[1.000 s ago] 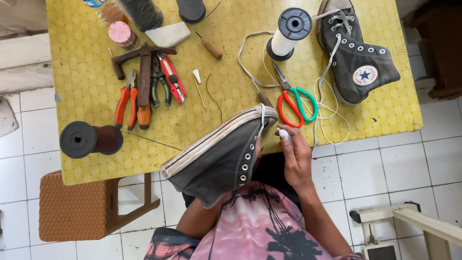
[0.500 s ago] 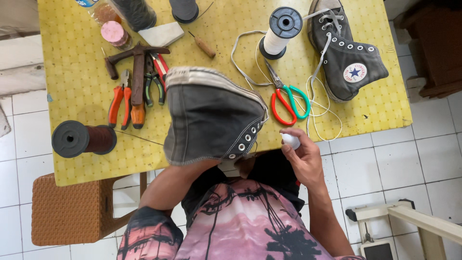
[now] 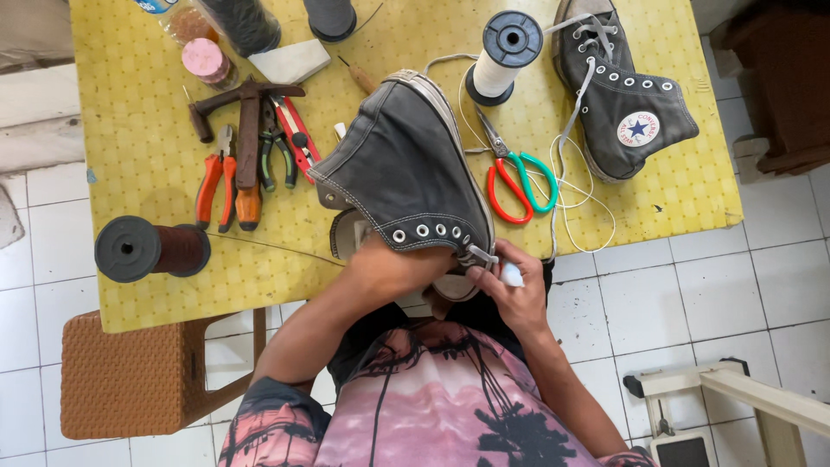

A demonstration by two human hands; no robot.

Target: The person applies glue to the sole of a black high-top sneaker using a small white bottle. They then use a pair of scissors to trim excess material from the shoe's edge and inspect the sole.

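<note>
My left hand [image 3: 393, 264] is pushed inside a dark grey high-top sneaker [image 3: 406, 173] and holds it up over the yellow table [image 3: 130, 130], toe pointing away. Right beside the shoe's eyelet edge, my right hand [image 3: 514, 294] pinches a small white object [image 3: 512, 275]. A second matching sneaker [image 3: 627, 95] with a round star patch and loose white lace lies at the table's far right. Scissors [image 3: 514, 177] with red and green handles rest between the two shoes.
A white thread spool [image 3: 501, 56] stands at the back, a dark red spool [image 3: 151, 249] at the front left. Pliers, a hammer and cutters [image 3: 251, 147] lie left of the shoe. A wicker stool [image 3: 130, 376] sits under the table; a white frame [image 3: 735, 393] is at lower right.
The sneaker has swung from lying low on its side to raised and turned, toe away, with my left hand deeper inside. My right hand stayed by the eyelets.
</note>
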